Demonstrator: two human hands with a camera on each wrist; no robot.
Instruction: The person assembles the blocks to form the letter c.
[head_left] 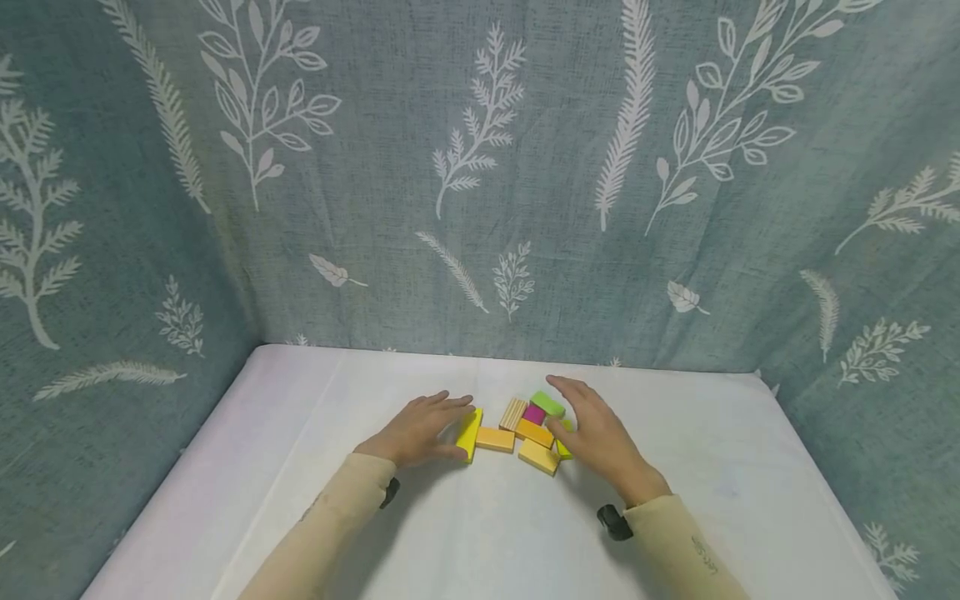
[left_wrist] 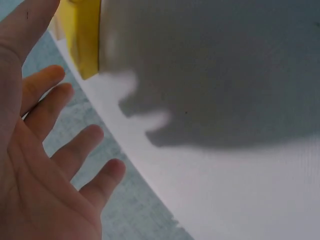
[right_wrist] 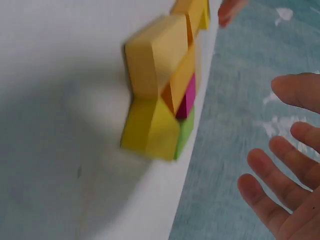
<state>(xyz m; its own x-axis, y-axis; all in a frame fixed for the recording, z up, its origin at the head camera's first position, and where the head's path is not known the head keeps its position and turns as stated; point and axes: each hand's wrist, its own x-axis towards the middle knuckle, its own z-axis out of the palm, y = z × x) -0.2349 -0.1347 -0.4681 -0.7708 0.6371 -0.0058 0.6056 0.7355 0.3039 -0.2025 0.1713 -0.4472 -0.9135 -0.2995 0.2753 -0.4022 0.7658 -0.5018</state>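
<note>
My left hand [head_left: 420,431] hovers around the left end of a group of wooden blocks, fingers spread and loosely bent. Its thumb and fingertips overlap a long yellow block [head_left: 469,435] in the head view; whether they touch it I cannot tell. An orange block [head_left: 496,440] lies right of that one. Further right cluster a striped block [head_left: 513,414], a magenta block [head_left: 533,415], a second orange block [head_left: 535,432], a pale yellow block [head_left: 538,457] and a green block [head_left: 548,404]. A yellow-green block [right_wrist: 150,130] is partly behind my right hand [head_left: 600,437], whose fingers are apart and grip nothing.
The blocks lie on a white-covered table [head_left: 480,533]. A grey-green curtain [head_left: 390,167] with white leaf prints hangs behind and at both sides. Dark bands sit at both wrists, beside the beige sleeves [head_left: 330,517].
</note>
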